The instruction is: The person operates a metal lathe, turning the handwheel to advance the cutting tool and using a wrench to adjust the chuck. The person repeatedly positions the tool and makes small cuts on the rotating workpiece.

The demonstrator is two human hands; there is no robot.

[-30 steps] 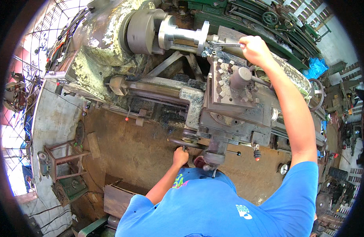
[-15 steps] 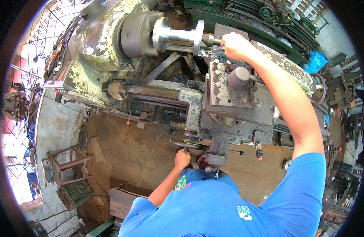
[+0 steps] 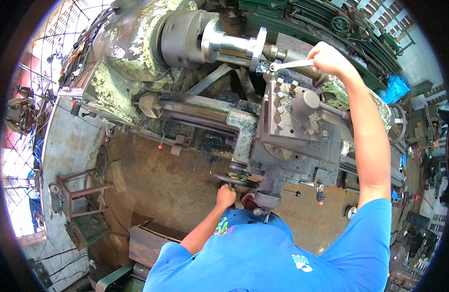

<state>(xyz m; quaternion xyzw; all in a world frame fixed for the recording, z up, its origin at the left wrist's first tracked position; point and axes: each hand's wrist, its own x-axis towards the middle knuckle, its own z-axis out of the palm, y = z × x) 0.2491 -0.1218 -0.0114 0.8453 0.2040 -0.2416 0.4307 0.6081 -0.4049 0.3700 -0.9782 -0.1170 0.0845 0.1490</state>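
Observation:
My right hand (image 3: 329,59) is closed around one end of a silver wrench (image 3: 295,64). The wrench's other end reaches left to the cutting tool (image 3: 270,73) at the corner of the tool post (image 3: 295,109); whether they touch I cannot tell. Just beyond, a shiny flanged metal workpiece (image 3: 235,43) sits between the lathe chuck (image 3: 183,39), which looks blurred as if turning, and the tailstock centre (image 3: 272,51). Low in the middle, my left hand (image 3: 226,196) grips the handle of the carriage handwheel (image 3: 238,181).
Metal chips (image 3: 210,151) lie on and under the lathe bed. A lever with a red knob (image 3: 160,146) sticks out at the front, and another red-tipped lever (image 3: 320,198) hangs at the right. A wooden frame stand (image 3: 83,194) is at left. Green machinery (image 3: 307,29) stands behind.
My right hand has moved right, away from the cutting tool, and the wrench in it now shows clearly. My left hand stays on the handwheel handle. The whole view has shifted slightly.

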